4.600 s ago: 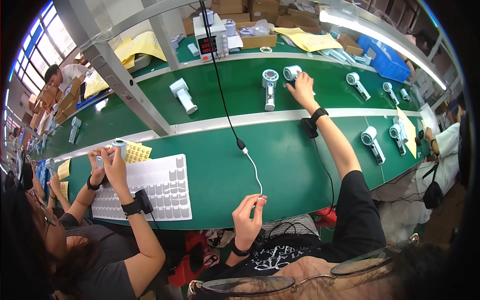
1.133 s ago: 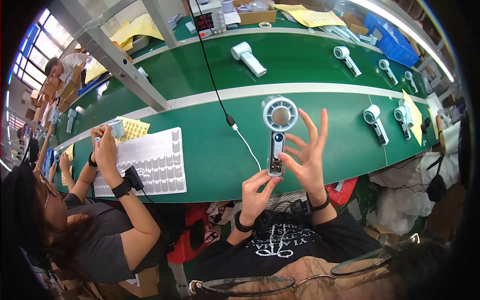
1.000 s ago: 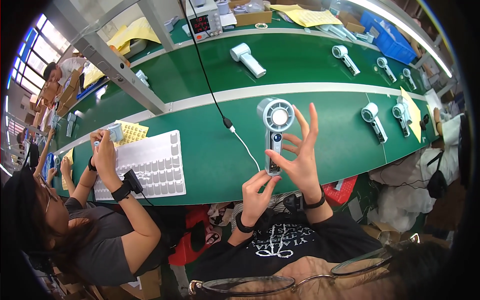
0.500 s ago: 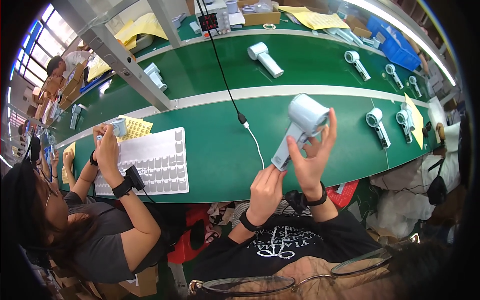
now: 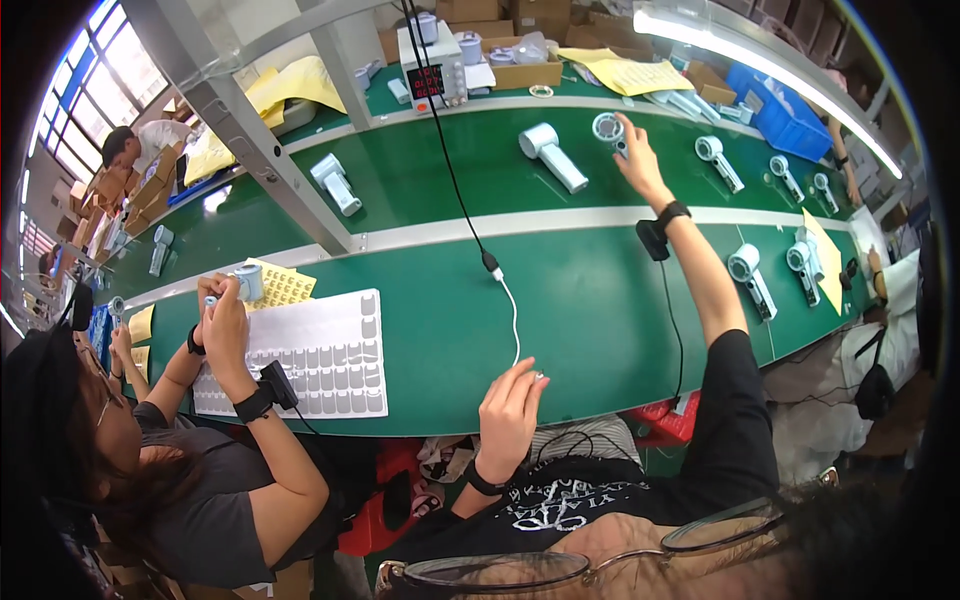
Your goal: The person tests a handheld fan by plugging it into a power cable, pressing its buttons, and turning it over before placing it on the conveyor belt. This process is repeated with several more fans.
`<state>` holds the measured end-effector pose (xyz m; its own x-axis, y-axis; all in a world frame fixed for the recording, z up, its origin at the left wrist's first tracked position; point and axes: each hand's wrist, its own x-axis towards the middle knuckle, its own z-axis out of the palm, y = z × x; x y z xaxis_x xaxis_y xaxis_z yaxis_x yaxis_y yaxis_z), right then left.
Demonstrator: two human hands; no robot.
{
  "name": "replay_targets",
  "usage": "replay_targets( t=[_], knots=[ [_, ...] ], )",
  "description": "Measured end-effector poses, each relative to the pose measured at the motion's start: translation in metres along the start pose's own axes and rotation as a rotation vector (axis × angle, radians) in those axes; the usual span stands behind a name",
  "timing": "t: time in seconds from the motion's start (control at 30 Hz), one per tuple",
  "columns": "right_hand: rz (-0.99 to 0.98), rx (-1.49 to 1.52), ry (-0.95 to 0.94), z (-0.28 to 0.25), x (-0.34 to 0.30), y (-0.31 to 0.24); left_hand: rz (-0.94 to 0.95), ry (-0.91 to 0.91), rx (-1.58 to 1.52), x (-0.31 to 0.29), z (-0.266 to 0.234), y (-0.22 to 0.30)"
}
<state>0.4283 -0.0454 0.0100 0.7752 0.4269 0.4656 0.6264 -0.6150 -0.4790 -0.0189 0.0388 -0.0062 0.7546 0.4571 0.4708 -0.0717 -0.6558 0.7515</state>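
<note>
Right, so the right hand (image 5: 643, 172) is stretched out past the metal rail (image 5: 560, 226), on the handheld fan (image 5: 607, 127) at the far green strip (image 5: 450, 165). Its fingers touch the fan, index by the round head; most of the handle is hidden, so can't tell if they're clamped or just resting. Fan's round grille faces the camera. Left hand (image 5: 510, 408) sits low, over the front edge of the near surface (image 5: 440, 340), fingertips together, pinching the end of the white cable (image 5: 515, 315); that runs up to a black connector (image 5: 491, 262) on a hanging lead. Handling notes, my judgement: take the weight at the handle rather than the grille, thumb opposite the fingers. Watch the pale fan (image 5: 555, 160) lying just left, a sideways swing could knock it; the fan (image 5: 720, 165) on the right looks to have more clearance. Lift well over the rail, and mind the black cord (image 5: 677, 320) under the right forearm, it could snag. Left side: hold the pinch light but steady, plug tip clear of the fingertips, slack in the cable so nothing tugs the connector.
</note>
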Motion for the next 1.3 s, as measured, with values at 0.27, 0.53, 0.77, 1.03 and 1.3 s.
replay_targets(
  t=[0.27, 0.53, 0.77, 1.03, 1.3],
  knots=[
    [-0.289, -0.531, 0.225, 0.086, 0.008, -0.004, -0.031, 0.018, 0.020, 0.003, -0.004, -0.005],
    [-0.254, -0.221, -0.064, 0.064, -0.006, -0.031, -0.067, -0.017, -0.045, 0.005, -0.004, -0.003],
    [-0.009, -0.054, -0.364, -0.024, -0.066, -0.108, -0.086, -0.043, -0.189, -0.002, 0.003, -0.004],
    [0.223, 1.128, -0.707, -0.075, -0.185, -0.153, -0.216, -0.246, -0.469, -0.001, 0.012, 0.022],
    [0.349, 1.600, -0.572, -0.079, -0.232, -0.186, -0.040, -0.216, -0.466, 0.003, 0.026, 0.036]
  ],
)
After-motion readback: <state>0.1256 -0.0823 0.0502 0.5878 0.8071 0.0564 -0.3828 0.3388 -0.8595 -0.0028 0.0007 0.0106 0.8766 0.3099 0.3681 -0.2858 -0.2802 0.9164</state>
